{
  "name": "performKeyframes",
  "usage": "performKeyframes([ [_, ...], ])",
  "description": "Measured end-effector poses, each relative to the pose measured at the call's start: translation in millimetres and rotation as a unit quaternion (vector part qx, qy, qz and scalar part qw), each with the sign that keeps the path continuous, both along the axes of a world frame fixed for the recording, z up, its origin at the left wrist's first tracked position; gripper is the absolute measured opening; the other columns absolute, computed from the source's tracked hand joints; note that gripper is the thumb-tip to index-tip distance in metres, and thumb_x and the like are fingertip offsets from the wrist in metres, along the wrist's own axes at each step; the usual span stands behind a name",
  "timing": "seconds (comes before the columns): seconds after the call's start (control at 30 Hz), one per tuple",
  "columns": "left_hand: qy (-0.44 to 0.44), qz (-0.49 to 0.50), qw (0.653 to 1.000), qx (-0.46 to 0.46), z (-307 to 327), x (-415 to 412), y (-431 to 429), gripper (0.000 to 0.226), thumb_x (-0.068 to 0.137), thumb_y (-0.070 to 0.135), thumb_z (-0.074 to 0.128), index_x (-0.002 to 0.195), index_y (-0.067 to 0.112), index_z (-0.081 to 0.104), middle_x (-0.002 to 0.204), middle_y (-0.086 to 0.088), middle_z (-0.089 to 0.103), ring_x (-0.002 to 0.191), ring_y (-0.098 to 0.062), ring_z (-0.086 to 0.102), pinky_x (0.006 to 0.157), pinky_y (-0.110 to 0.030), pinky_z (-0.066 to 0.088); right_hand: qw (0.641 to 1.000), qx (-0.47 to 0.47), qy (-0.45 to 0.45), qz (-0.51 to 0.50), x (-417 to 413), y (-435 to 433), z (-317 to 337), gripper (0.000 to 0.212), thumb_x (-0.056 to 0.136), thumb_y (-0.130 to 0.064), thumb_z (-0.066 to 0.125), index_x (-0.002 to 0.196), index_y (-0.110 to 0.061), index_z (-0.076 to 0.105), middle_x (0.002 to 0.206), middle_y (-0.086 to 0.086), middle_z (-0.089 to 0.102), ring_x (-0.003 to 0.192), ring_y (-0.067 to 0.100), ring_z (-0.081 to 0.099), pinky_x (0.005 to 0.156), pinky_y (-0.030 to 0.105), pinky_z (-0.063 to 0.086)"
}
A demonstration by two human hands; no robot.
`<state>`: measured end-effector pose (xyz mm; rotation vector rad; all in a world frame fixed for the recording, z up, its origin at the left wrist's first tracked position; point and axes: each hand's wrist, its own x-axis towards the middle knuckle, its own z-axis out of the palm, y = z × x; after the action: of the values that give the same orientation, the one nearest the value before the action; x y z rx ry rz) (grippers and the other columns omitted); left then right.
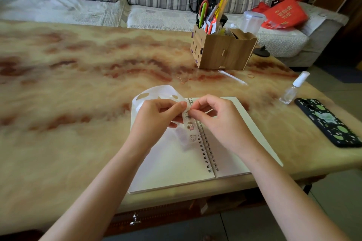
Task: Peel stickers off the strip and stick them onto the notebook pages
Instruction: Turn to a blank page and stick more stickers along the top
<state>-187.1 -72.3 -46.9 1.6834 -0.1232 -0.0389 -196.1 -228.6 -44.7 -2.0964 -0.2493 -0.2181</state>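
Left hand (pixel 156 117) pinching sticker strip (pixel 191 133) above open notebook (pixel 176 168), right hand (pixel 219 119) thumb and forefinger pinching strip's upper sticker

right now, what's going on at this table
A person is working a sticker strip over an open notebook on the table. The left hand grips the strip while the right hand pinches at its top sticker. Two more stickers sit below it. The visible pages look blank, so none seems stuck on yet.
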Motion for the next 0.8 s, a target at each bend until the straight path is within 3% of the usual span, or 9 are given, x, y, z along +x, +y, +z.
performKeyframes([
  [0.07,0.008,0.001,1.0,0.001,-1,1,0,0.019,0.09,0.018,0.061,0.075,0.017,0.071,0.066,0.006,0.074,0.065,-0.003,0.069,0.065,-0.02,0.054,0.999,-0.032,-0.01,-0.001,0,2,0,0.005,0.089,-0.016,0.065,0.084,-0.017,0.065,0.08,-0.009,0.065,0.073,0.001,0.058,0.067,0.011,0.044],
  [0.17,0.016,0.004,1.0,0.002,-4,3,-1,0.018,0.09,0.018,0.061,0.076,0.015,0.071,0.067,0.005,0.074,0.066,-0.005,0.069,0.065,-0.02,0.054,0.997,-0.062,-0.04,0.0,0,4,-1,0.005,0.09,-0.015,0.062,0.086,-0.014,0.061,0.087,-0.006,0.061,0.082,0.009,0.057,0.073,0.02,0.045],
  [0.3,0.022,0.016,1.0,0.007,-7,8,0,0.018,0.09,0.021,0.061,0.078,0.012,0.072,0.074,-0.004,0.074,0.066,-0.008,0.069,0.064,-0.019,0.054,0.999,-0.021,-0.042,0.007,2,3,1,0.005,0.09,-0.012,0.063,0.085,-0.013,0.061,0.086,-0.005,0.06,0.077,0.007,0.054,0.071,0.014,0.041],
  [0.4,0.029,0.029,0.999,0.015,-10,11,1,0.018,0.09,0.02,0.061,0.082,0.009,0.072,0.078,-0.011,0.074,0.066,-0.009,0.068,0.06,-0.016,0.053,0.998,0.064,-0.01,0.018,4,-1,5,0.014,0.09,-0.011,0.062,0.082,-0.022,0.061,0.072,-0.015,0.059,0.066,0.003,0.051,0.066,0.016,0.043],
  [0.47,0.034,0.032,0.999,0.02,-12,13,2,0.018,0.091,0.019,0.06,0.083,0.009,0.072,0.08,-0.012,0.074,0.066,-0.009,0.068,0.059,-0.015,0.052,0.994,0.107,0.006,0.011,12,-8,10,0.018,0.09,-0.005,0.061,0.08,-0.02,0.06,0.068,-0.011,0.058,0.059,0.003,0.052,0.058,0.018,0.045],
  [0.6,0.04,0.029,0.998,0.049,-17,15,4,0.018,0.091,0.02,0.06,0.084,0.009,0.072,0.081,-0.009,0.074,0.068,-0.007,0.067,0.064,-0.018,0.051,0.992,0.084,0.094,-0.025,45,-29,10,0.015,0.089,-0.002,0.062,0.078,-0.013,0.061,0.067,0.002,0.059,0.051,0.003,0.05,0.05,0.015,0.041],
  [0.7,0.04,0.029,0.996,0.077,-22,17,4,0.018,0.09,0.023,0.061,0.082,0.012,0.072,0.077,-0.004,0.074,0.064,-0.004,0.065,0.063,-0.016,0.049,0.98,0.047,0.193,-0.024,72,-39,-2,0.015,0.088,-0.002,0.064,0.077,-0.011,0.06,0.066,0.004,0.057,0.052,0.007,0.049,0.046,0.012,0.038],
  [0.8,0.043,0.035,0.995,0.086,-24,19,3,0.019,0.09,0.025,0.061,0.079,0.013,0.071,0.073,0.0,0.074,0.059,-0.001,0.062,0.064,-0.018,0.048,0.974,0.041,0.223,-0.013,93,-42,-5,0.012,0.086,-0.002,0.066,0.077,-0.01,0.062,0.063,0.004,0.057,0.05,0.006,0.049,0.045,0.012,0.039],
])
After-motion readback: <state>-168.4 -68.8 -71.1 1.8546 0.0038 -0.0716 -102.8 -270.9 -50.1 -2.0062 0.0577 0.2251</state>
